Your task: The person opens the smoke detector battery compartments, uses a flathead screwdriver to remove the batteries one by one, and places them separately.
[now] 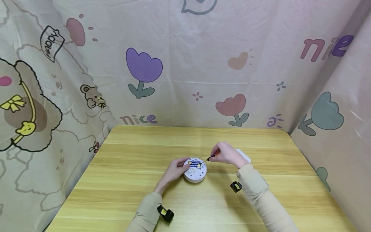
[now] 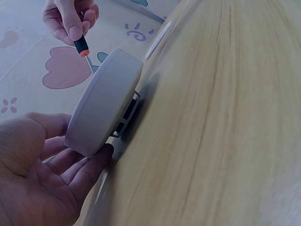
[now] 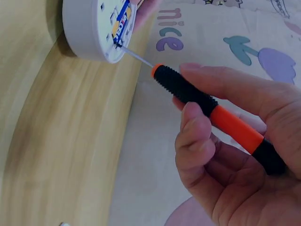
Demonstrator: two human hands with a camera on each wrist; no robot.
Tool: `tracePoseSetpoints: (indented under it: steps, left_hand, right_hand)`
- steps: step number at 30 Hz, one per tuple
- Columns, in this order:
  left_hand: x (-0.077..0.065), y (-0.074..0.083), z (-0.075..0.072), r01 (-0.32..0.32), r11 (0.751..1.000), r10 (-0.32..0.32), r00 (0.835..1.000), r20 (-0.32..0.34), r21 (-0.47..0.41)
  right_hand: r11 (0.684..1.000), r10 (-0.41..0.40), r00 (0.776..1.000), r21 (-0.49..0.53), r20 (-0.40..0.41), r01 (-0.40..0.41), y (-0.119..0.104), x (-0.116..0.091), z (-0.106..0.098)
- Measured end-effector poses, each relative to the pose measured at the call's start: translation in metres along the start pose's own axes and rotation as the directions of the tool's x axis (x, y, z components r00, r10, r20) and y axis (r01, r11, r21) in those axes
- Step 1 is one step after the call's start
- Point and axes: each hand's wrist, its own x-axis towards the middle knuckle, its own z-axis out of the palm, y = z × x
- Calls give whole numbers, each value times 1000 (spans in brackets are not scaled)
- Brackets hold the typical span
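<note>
A round white device (image 1: pixel 195 178) stands on the table, its upper face showing an open bay with blue-and-yellow batteries (image 3: pixel 123 22). My left hand (image 1: pixel 174 170) grips its left side, thumb at the top edge and fingers along the side and underneath. In the left wrist view, a bracket-like part (image 2: pixel 127 115) juts from the device's underside. My right hand (image 1: pixel 227 154) holds a screwdriver (image 3: pixel 188 92) with a black and orange handle between thumb and fingers. The screwdriver's metal tip touches the device's face at one end of the battery bay.
A flat white piece (image 1: pixel 244 156) lies on the wooden table (image 1: pixel 139 151), behind my right wrist. A printed cloth (image 1: pixel 185 64) hangs around the table's back and sides. Each sleeve carries a small black wrist camera (image 1: pixel 166 214).
</note>
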Motion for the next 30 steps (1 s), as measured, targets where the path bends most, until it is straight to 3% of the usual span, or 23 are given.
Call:
tracePoseSetpoints:
  steps: [8, 17, 28, 30]
  left_hand:
    - [-2, 1, -4, -6, 1000, 6, 999, 36, -4]
    - [-1, 0, -6, -4, 1000, 3, 998, 55, 20]
    - [-2, 1, -4, -6, 1000, 6, 999, 38, 15]
    - [-5, 8, -4, -8, 1000, 8, 999, 37, 8]
  right_hand:
    - [973, 68, 997, 220, 35, -74, 19, -5, 1]
    - [998, -14, 1000, 61, -23, 15, 7, -5, -3]
    - [999, 44, 996, -1, -81, -45, -11, -5, 1]
    - [999, 49, 996, 16, -80, -47, -10, -4, 3]
